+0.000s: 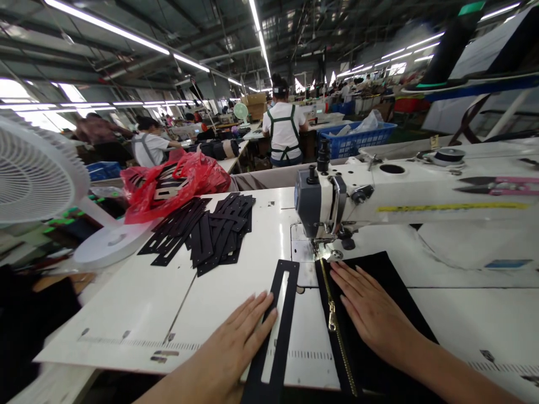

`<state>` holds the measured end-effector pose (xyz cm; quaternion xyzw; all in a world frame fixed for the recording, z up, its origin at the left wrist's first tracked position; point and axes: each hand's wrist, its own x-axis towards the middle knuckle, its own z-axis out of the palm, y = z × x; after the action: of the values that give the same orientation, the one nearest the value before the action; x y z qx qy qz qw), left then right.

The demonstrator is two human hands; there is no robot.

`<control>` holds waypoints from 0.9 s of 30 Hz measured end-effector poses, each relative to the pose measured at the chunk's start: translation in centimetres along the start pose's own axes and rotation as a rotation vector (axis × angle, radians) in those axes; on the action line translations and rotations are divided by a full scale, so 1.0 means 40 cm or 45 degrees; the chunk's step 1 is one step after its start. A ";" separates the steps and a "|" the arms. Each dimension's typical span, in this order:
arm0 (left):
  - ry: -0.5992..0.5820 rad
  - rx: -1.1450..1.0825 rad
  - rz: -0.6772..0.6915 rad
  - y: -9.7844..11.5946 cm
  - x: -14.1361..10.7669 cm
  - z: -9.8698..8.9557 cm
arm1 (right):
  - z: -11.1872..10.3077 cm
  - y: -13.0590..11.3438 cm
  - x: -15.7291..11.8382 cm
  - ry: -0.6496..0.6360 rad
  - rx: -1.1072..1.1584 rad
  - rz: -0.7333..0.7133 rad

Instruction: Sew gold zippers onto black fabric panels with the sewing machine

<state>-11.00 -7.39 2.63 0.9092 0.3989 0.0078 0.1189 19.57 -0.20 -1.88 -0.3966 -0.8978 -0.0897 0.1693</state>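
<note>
My left hand (248, 328) lies with outstretched fingers on the left edge of a black slotted strip (290, 297), flat on the white table. Under my right hand (362, 300), also flat with its fingers extended, is a black fabric piece (383, 269). A gold zipper (332, 317) with a metal pull runs along that fabric's left side. The zipper's far end sits by the needle and presser foot of a white sewing machine (320, 207). A narrow gap of table separates the slotted strip from the fabric.
A pile of black slotted strips (219, 233) lies at the left beside a red plastic bag (181, 182) of more pieces. A white fan (37, 168) stands at far left. Pink-handled snips (505, 185) rest on the machine arm. Beyond are a blue basket (357, 137) and co-workers.
</note>
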 end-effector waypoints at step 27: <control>0.773 0.178 0.129 0.047 0.332 0.071 | 0.023 -0.002 -0.004 0.103 -0.083 -0.049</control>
<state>-0.29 0.44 -0.79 0.8901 0.3700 0.2571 -0.0689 19.40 -0.11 -2.79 -0.3806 -0.8942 -0.1381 0.1909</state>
